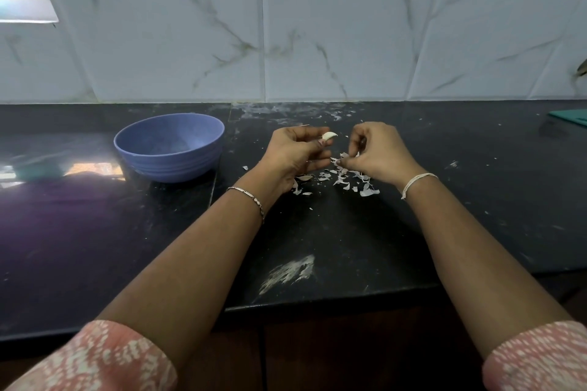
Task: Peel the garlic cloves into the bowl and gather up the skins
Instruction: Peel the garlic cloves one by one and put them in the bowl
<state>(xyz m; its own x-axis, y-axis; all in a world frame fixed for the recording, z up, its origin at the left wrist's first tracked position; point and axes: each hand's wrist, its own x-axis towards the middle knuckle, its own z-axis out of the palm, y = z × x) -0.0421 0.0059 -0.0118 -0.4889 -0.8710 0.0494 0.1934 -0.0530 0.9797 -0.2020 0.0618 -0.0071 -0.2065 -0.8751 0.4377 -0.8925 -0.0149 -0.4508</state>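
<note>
I count one blue bowl (168,149), one garlic clove (329,136) and two hands over a dark counter (476,200). The left hand (295,152) has its fingers curled, with the pale clove pinched at the tips of thumb and forefinger and held above the counter, to the right of the bowl and apart from it. The right hand (378,152) is also curled, and its thumb and fingertip nip a scrap at the top of the skins (343,178). These lie in one loose scatter of small white flakes, too many to count, below and between both hands, with a few strays toward the bowl. One larger curved piece lies partly under the left hand, and I cannot tell whether it is skin or clove. The bowl stands upright left of a seam in the counter, near the back wall of marbled tiles (317,25). A strip of counter separates the bowl from the left hand, and a wider stretch runs from the right hand to one teal board (571,117) at the right edge. The counter's front edge passes under both forearms, with one white smear (289,273) just behind it.
</note>
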